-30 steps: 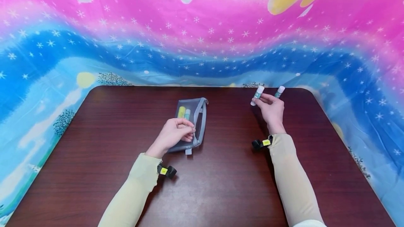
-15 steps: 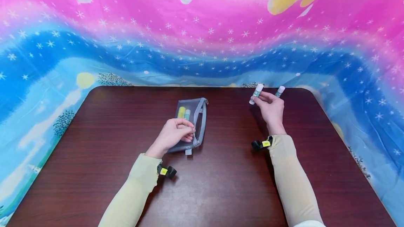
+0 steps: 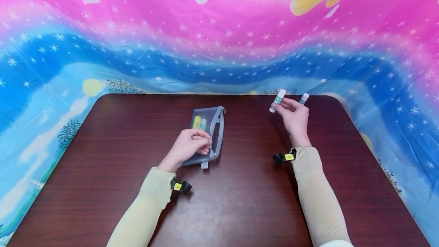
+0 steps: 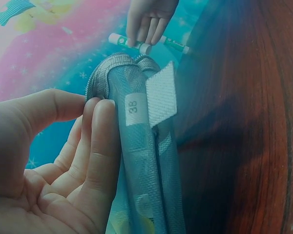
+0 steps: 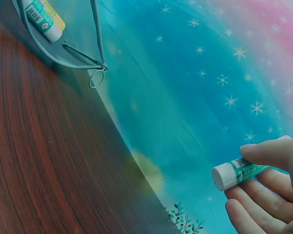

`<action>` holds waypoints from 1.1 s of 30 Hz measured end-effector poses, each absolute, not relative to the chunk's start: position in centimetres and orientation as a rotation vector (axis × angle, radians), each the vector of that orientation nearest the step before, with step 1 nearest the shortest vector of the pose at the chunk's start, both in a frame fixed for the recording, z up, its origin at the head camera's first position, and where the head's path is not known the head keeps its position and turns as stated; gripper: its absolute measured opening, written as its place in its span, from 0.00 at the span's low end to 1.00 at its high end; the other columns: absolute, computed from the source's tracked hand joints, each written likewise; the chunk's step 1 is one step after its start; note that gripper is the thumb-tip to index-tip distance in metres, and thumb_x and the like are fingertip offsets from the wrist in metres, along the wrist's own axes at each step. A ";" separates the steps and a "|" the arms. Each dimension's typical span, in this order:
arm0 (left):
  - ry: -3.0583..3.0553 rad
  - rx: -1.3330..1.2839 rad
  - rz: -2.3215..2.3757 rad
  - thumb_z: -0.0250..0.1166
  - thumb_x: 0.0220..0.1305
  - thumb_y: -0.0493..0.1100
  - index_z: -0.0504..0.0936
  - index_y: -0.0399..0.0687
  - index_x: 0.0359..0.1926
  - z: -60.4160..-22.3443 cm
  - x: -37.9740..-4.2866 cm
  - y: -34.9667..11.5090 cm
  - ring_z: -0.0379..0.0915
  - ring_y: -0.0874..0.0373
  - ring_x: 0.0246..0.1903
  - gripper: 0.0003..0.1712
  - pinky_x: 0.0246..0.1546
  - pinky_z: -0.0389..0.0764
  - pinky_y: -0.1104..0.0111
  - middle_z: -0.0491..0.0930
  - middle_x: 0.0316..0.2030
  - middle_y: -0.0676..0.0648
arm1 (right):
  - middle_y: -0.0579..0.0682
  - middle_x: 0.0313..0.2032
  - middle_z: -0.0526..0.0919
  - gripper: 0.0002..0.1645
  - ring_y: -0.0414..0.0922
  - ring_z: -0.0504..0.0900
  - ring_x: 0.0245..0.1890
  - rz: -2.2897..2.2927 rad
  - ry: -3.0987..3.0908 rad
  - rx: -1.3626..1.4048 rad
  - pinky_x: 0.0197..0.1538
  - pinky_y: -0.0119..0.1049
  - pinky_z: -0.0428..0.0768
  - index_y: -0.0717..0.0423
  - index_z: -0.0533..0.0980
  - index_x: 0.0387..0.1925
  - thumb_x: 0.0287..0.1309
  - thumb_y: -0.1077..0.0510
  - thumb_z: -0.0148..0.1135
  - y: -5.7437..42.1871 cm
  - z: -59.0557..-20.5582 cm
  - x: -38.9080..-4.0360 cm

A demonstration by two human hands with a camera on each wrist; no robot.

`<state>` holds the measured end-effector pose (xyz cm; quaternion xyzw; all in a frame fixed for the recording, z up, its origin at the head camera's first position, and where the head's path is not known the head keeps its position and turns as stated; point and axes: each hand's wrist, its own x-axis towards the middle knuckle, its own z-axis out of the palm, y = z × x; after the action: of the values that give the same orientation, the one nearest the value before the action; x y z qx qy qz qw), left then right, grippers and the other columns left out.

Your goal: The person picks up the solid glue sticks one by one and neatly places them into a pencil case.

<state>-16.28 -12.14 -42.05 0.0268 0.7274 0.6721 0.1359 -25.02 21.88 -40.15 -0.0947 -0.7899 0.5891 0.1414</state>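
Note:
My left hand [image 3: 190, 145] pinches the zipped rim of a grey mesh zip pouch [image 3: 205, 113] between thumb and fingers. The pouch lies on the table with its mouth gaping toward the right. Through the mesh show a yellow tube [image 3: 197, 122] and a green-and-white glue stick [image 5: 41, 18]. Off to the right, my right hand [image 3: 295, 120] pinches another glue stick [image 3: 279, 97], tilted and held above the table. Beyond that hand's knuckles is one more glue stick [image 3: 304, 98], partly hidden by the hand.
Both hands work over a dark red-brown wooden table [image 3: 219, 209]. A patterned pink and blue cloth [image 3: 219, 29] hangs along its back and sides. A white tag [image 4: 162, 95] sticks out from the pouch's near end, and a zip pull ring [image 5: 96, 78] hangs at the other end.
The glue stick in my right hand has shifted slightly up and left, tilting a little more. My left hand and the pouch have stayed still.

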 end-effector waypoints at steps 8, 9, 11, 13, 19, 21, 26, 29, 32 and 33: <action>2.096 0.085 1.948 0.68 0.66 0.35 0.83 0.31 0.42 -42.1 -16.3 -12.1 0.82 0.52 0.27 0.09 0.34 0.88 0.63 0.86 0.32 0.39 | 0.49 0.44 0.88 0.25 0.38 0.85 0.43 1.716 -2.268 -0.245 0.49 0.31 0.83 0.56 0.85 0.54 0.56 0.53 0.77 21.7 -39.6 -24.7; 2.096 0.086 1.948 0.68 0.66 0.35 0.83 0.30 0.42 -42.1 -16.3 -12.1 0.82 0.52 0.27 0.09 0.34 0.88 0.63 0.86 0.32 0.38 | 0.49 0.44 0.88 0.25 0.38 0.85 0.43 1.719 -2.268 -0.240 0.48 0.31 0.83 0.56 0.84 0.54 0.56 0.53 0.77 21.6 -39.6 -24.7; 2.095 0.089 1.952 0.68 0.66 0.35 0.83 0.30 0.43 -42.0 -16.3 -12.1 0.82 0.52 0.27 0.09 0.34 0.88 0.63 0.86 0.32 0.38 | 0.49 0.44 0.88 0.25 0.38 0.85 0.43 1.729 -2.258 -0.234 0.48 0.31 0.83 0.57 0.84 0.54 0.56 0.53 0.77 21.5 -39.5 -24.6; 2.094 0.092 1.955 0.68 0.66 0.35 0.83 0.30 0.43 -42.0 -16.3 -12.1 0.82 0.52 0.27 0.09 0.34 0.88 0.63 0.86 0.32 0.38 | 0.49 0.44 0.88 0.25 0.38 0.85 0.43 1.738 -2.257 -0.229 0.48 0.31 0.83 0.57 0.84 0.55 0.56 0.54 0.77 21.4 -39.3 -24.5; 2.092 0.092 1.952 0.68 0.65 0.34 0.83 0.30 0.42 -42.0 -16.4 -12.1 0.82 0.52 0.27 0.09 0.34 0.88 0.64 0.86 0.31 0.38 | 0.49 0.42 0.88 0.25 0.38 0.85 0.41 1.754 -2.244 -0.207 0.47 0.30 0.83 0.59 0.84 0.54 0.56 0.55 0.77 21.3 -39.0 -24.3; 2.093 0.095 1.951 0.67 0.65 0.34 0.83 0.30 0.42 -42.0 -16.3 -12.1 0.82 0.52 0.26 0.09 0.34 0.88 0.63 0.86 0.31 0.38 | 0.48 0.41 0.88 0.25 0.38 0.85 0.41 1.763 -2.233 -0.200 0.47 0.30 0.83 0.59 0.84 0.54 0.55 0.55 0.78 21.2 -38.8 -24.3; 2.096 0.100 1.949 0.67 0.66 0.34 0.83 0.30 0.42 -42.0 -16.3 -12.0 0.82 0.53 0.26 0.09 0.34 0.88 0.63 0.86 0.31 0.39 | 0.51 0.42 0.88 0.25 0.38 0.85 0.41 1.780 -2.221 -0.193 0.46 0.30 0.83 0.59 0.84 0.54 0.55 0.55 0.78 21.1 -38.6 -24.1; 2.096 0.101 1.951 0.67 0.66 0.34 0.83 0.30 0.42 -42.0 -16.3 -12.0 0.82 0.54 0.26 0.09 0.34 0.88 0.63 0.86 0.31 0.38 | 0.51 0.44 0.88 0.25 0.38 0.85 0.42 1.780 -2.230 -0.182 0.47 0.31 0.84 0.58 0.84 0.55 0.56 0.55 0.77 21.0 -38.4 -24.0; 2.094 0.104 1.956 0.67 0.66 0.34 0.83 0.30 0.42 -42.1 -16.3 -12.0 0.82 0.54 0.26 0.08 0.34 0.88 0.63 0.86 0.32 0.38 | 0.50 0.44 0.88 0.25 0.39 0.85 0.42 1.801 -2.223 -0.165 0.48 0.31 0.84 0.58 0.84 0.55 0.56 0.56 0.77 20.9 -38.2 -23.9; 2.093 0.104 1.957 0.67 0.66 0.34 0.83 0.30 0.42 -42.1 -16.3 -12.0 0.82 0.54 0.26 0.08 0.33 0.88 0.63 0.86 0.32 0.38 | 0.50 0.43 0.88 0.25 0.39 0.85 0.42 1.813 -2.215 -0.159 0.48 0.31 0.84 0.59 0.84 0.55 0.56 0.57 0.77 20.9 -38.1 -23.9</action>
<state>-16.30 -11.99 -42.11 0.0359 0.7231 0.6762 0.1368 -23.86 20.86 -38.14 -0.0550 -0.7654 0.6264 0.1368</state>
